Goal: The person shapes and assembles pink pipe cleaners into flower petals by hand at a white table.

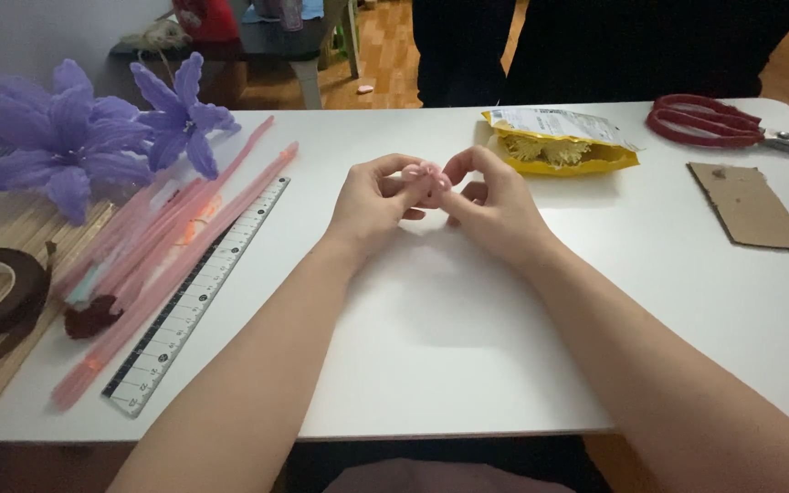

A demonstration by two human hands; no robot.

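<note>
Forearms over white bench point(468, 365) | left hand point(372, 205) and right hand point(495, 205) both pinching 1 small pink pipe-cleaner piece point(429, 175) (raised clear, for fingertip shaping) | spare pink stems point(152, 265) beside ruler point(198, 292), left

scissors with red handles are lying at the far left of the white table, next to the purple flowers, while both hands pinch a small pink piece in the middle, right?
Not quite. The red-handled scissors lie at the far right of the white table, beyond the brown cardboard piece, not beside the purple flowers. The head view shows this. The left hand and right hand do pinch a small pink piece in the middle.
</note>
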